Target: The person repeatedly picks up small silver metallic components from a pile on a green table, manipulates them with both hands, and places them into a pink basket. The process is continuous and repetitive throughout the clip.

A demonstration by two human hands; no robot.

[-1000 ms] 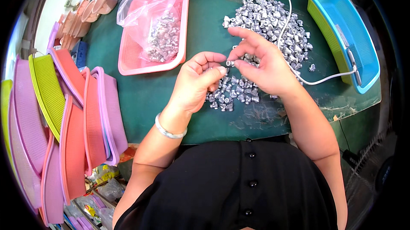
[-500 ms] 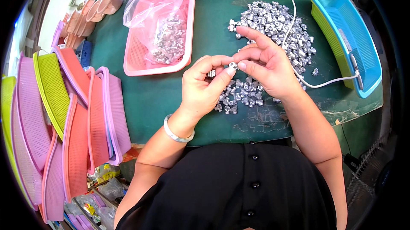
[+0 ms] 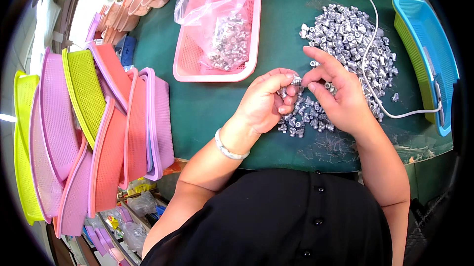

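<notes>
From my end, the change in the last half second is at the fingertips. The small silver piece (image 3: 296,80) sat between both hands just before; now it is pinched between the thumb and fingers of the left hand (image 3: 264,99), to the right of the pink basket (image 3: 190,51) and level with its near rim. I take that to mean the left grip alone bears it at this instant. More silver metal shows lower in those curled fingers, though I cannot tell how many pieces.

The right hand (image 3: 343,95) is just beside the piece, farther from the pink basket, its thumb and forefinger tips close together and its other fingers lifted. I cannot tell whether that grip still touches the piece or pinches anything.

My whole view has swung too, so everything on the worktop (image 3: 281,19) sits farther right in the frame. Relative to the pink basket, I have the large heap (image 3: 345,34) on its right, the smaller cluster (image 3: 316,115) nearer the wearer, partly under the hands, and the blue basket (image 3: 419,19) beyond the heap. The clear bag (image 3: 210,7), with silver pieces in it, lies inside the pink basket.
</notes>
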